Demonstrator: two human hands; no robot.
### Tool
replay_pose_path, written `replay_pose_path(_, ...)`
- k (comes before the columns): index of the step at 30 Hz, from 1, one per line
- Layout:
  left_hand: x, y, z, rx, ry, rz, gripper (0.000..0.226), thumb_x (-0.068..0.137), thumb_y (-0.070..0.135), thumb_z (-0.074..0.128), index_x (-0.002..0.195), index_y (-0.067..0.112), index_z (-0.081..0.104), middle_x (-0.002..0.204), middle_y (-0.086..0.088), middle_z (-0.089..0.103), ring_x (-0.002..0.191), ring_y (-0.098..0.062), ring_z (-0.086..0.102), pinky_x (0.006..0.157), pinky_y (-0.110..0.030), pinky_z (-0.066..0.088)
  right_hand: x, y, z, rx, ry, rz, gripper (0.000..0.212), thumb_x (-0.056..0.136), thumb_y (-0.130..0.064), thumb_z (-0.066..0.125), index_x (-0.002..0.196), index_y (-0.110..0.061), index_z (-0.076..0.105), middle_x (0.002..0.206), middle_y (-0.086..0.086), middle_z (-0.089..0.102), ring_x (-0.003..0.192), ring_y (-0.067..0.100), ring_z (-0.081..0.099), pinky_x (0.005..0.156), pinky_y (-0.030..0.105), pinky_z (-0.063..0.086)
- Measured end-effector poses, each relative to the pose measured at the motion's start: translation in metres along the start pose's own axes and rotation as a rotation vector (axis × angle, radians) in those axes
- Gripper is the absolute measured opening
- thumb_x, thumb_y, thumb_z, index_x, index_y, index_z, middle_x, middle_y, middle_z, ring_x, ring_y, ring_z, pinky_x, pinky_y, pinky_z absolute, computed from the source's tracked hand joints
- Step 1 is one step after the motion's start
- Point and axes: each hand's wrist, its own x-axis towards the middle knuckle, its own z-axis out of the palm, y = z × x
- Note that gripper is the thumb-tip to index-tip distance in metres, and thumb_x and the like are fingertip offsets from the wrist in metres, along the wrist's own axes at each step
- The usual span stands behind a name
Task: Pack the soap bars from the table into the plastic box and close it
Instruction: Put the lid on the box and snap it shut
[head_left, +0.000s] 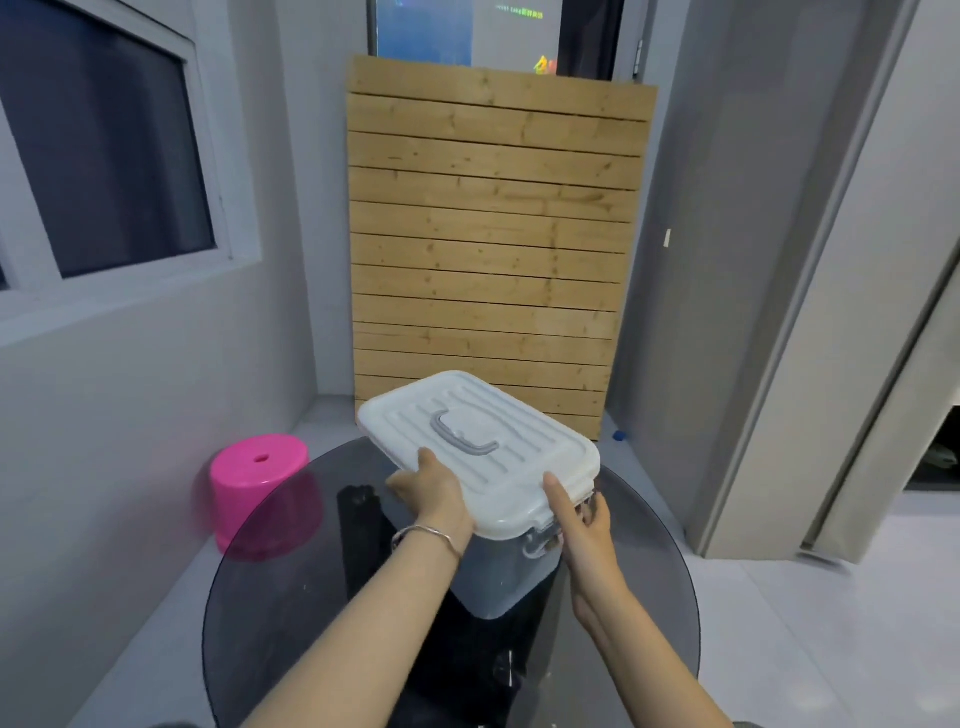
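Left hand (436, 493): thumb lies flat on top of the lid (540, 441) and the other fingers (402, 486) curl under its rim, so it is clamped on the lid's near-left edge. A bracelet (426, 535) sits on that wrist. Right hand (582, 525): thumb is on top at the lid's near-right corner, and the rest of the fingers curl round the rim beside the grey latch (540, 540). It grips the lid too. Whether it already touches the latch, cannot tell.

The white lid, with its grey handle (462, 436), sits on the plastic box (498, 577). It looks slightly skewed and raised at the near corner, so likely not seated yet. The box stands on the dark round glass tabletop (291, 597), about mid-table.

Soap bars: none are visible on the tabletop around the box. The inside of the box is hidden by the lid and the cloudy wall, so I can't confirm they are in there.

Step, as a judgement: packing is probably finished and closing is under way. The next move calls for squaring the lid to the box rim, pressing down evenly at both near corners, then snapping the near latch up over the rim. Any far-side latch is out of sight. Risk: the lid stays cocked if it is pressed on one side only.

Left of the box is a pink stool (257, 467) on the floor. Behind the box a slatted wooden panel (488, 234) leans on the wall.
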Motion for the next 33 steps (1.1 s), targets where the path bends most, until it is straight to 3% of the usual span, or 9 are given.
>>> replay_pose_path(1, -0.008, -0.005, 0.009, -0.034, 0.034, -0.002, 0.037, 0.090, 0.014, 0.049, 0.120, -0.007, 0.043, 0.126, -0.022, 0.051, 0.110, -0.035, 0.055, 0.086, -0.035, 0.044, 0.000, 0.001, 0.001, 0.039, 0.013, 0.050, 0.097, 0.071, -0.047, 0.075, 0.149, -0.017, 0.025, 0.142, -0.004, 0.048, 0.128, 0.018, 0.050, 0.106, 0.039, 0.042)
replay_pose_path(3, -0.023, -0.015, 0.026, -0.069, 0.080, 0.004, 0.037, 0.092, 0.017, 0.047, 0.121, -0.002, 0.038, 0.130, -0.021, 0.044, 0.116, -0.035, 0.050, 0.090, -0.034, 0.040, -0.001, -0.005, 0.001, 0.186, 0.012, 0.131, 0.070, 0.075, -0.043, 0.073, 0.132, -0.009, 0.051, 0.117, -0.002, 0.067, 0.089, 0.007, 0.068, 0.073, 0.023, 0.055)
replay_pose_path(5, -0.035, -0.024, 0.037, -0.085, 0.092, 0.023, 0.035, 0.093, 0.020, 0.045, 0.122, 0.004, 0.034, 0.132, -0.019, 0.040, 0.114, -0.032, 0.048, 0.090, -0.031, 0.036, 0.001, -0.011, 0.000, 0.316, 0.080, 0.132, 0.044, 0.079, -0.035, 0.073, 0.114, -0.011, 0.062, 0.087, 0.000, 0.069, 0.051, 0.002, 0.062, 0.045, 0.016, 0.047)
replay_pose_path(10, -0.018, -0.028, 0.038, -0.027, 0.065, -0.047, 0.051, 0.087, 0.025, 0.050, 0.129, 0.009, 0.027, 0.135, -0.015, 0.038, 0.101, -0.026, 0.047, 0.083, -0.032, 0.037, 0.006, -0.015, 0.010, 0.281, 0.341, -0.119, 0.054, 0.080, -0.006, 0.070, 0.128, -0.010, 0.044, 0.129, 0.006, 0.056, 0.111, 0.021, 0.059, 0.093, 0.034, 0.048)
replay_pose_path(16, 0.063, 0.008, 0.008, 0.234, -0.094, -0.031, 0.087, 0.075, 0.032, 0.070, 0.141, 0.003, 0.021, 0.140, -0.015, 0.041, 0.123, -0.031, 0.046, 0.100, -0.038, 0.037, 0.016, -0.016, 0.024, 0.053, 0.329, -0.178, 0.047, 0.087, -0.009, 0.057, 0.132, -0.013, 0.046, 0.124, 0.005, 0.061, 0.110, 0.024, 0.058, 0.097, 0.040, 0.048)
replay_pose_path(18, 0.089, 0.018, 0.001, 0.334, -0.219, -0.006, 0.080, 0.071, 0.033, 0.073, 0.135, 0.005, 0.035, 0.132, -0.014, 0.052, 0.114, -0.030, 0.053, 0.096, -0.044, 0.046, 0.017, -0.015, 0.023, -0.002, 0.331, -0.205, 0.048, 0.089, -0.011, 0.055, 0.135, -0.014, 0.043, 0.128, 0.004, 0.058, 0.113, 0.023, 0.056, 0.100, 0.040, 0.046)
replay_pose_path(21, 0.110, 0.030, -0.006, 0.421, -0.410, -0.020, 0.059, 0.073, 0.041, 0.068, 0.122, 0.012, 0.053, 0.103, -0.007, 0.064, 0.088, -0.023, 0.058, 0.067, -0.035, 0.048, 0.022, -0.013, 0.020, -0.119, 0.322, -0.228, 0.056, 0.091, -0.016, 0.052, 0.144, -0.013, 0.031, 0.139, 0.004, 0.050, 0.124, 0.024, 0.049, 0.106, 0.042, 0.040)
replay_pose_path(26, 0.124, 0.031, -0.013, 0.528, -0.547, -0.060, 0.066, 0.073, 0.057, 0.059, 0.127, 0.020, 0.048, 0.121, -0.005, 0.057, 0.110, -0.025, 0.051, 0.095, -0.039, 0.041, 0.033, -0.025, 0.011, -0.248, 0.266, -0.214, 0.058, 0.092, -0.017, 0.048, 0.146, -0.014, 0.026, 0.131, 0.001, 0.051, 0.109, 0.020, 0.051, 0.087, 0.031, 0.041)
replay_pose_path(33, 0.103, 0.036, -0.027, 0.505, -0.547, -0.045, 0.051, 0.082, 0.050, 0.052, 0.122, 0.019, 0.053, 0.099, -0.002, 0.065, 0.090, -0.022, 0.059, 0.072, -0.035, 0.046, 0.058, -0.041, 0.004, -0.642, 0.196, -0.132, 0.055, 0.095, -0.021, 0.033, 0.147, -0.009, 0.023, 0.134, 0.014, 0.053, 0.112, 0.032, 0.054, 0.081, 0.032, 0.043)
